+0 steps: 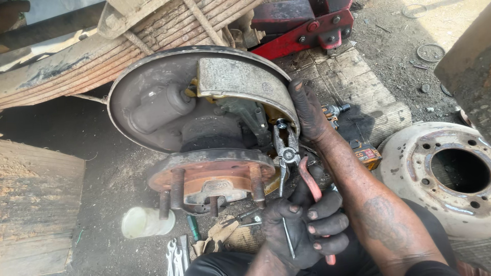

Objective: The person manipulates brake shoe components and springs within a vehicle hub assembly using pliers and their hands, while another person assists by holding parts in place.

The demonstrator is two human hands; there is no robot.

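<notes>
Red-handled steel pliers [292, 163], clenched in the grease-black left hand [302, 230], bite a fitting beside the grey curved brake shoe [240, 84], which the right hand [309, 110] presses with flat closed fingers, steadying it above the rusty studded wheel hub [212, 174]

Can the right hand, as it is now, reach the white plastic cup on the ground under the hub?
Probably not directly. The right hand rests on the brake shoe, and the hub with its studs stands between it and the white cup; it must go around.
</notes>
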